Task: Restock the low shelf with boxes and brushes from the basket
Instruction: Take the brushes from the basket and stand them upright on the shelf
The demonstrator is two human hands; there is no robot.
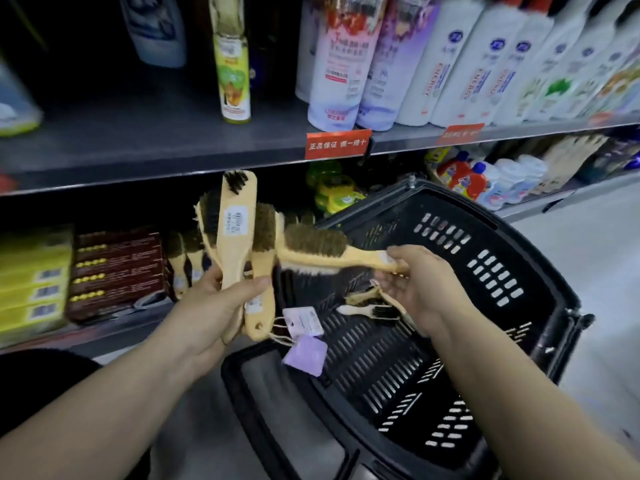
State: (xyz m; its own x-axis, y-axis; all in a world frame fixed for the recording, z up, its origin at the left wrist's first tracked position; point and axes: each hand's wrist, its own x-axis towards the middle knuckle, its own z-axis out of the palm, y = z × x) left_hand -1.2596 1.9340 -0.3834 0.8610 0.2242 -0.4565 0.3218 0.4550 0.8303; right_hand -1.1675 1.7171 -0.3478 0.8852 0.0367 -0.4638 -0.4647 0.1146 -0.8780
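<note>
The left hand [211, 299] has its fingers clenched round a bunch of wooden brushes [239, 237], thumb pressed across the handles; the fingers themselves sit behind the wood and cannot be seen. The bunch fans upward, heads overlapping, so the number of brushes in it is hard to count. Paper tags [304, 336] dangle on strings from the lowest handle, their print too blurred to read.

The right hand [415, 285] pinches the end of one brush [318, 249] between thumb and fingers. That brush lies level, bristles up, its head touching the bunch. Whether the pale strip beneath it is a second brush cannot be told.

Both hands hover over the black basket [502, 244], whose near rim is cut off by the bottom edge. Under the right palm small brushes [372, 308] lie on the basket floor, partly covered by the hand.

Behind the left hand, the low shelf [114, 336] carries dark boxes [117, 275] and yellow boxes [34, 289], the latter cut off at the left edge, with more brushes [183, 258] standing in shadow beside them. Bottles [450, 64] above are blurred and cropped at the top.
</note>
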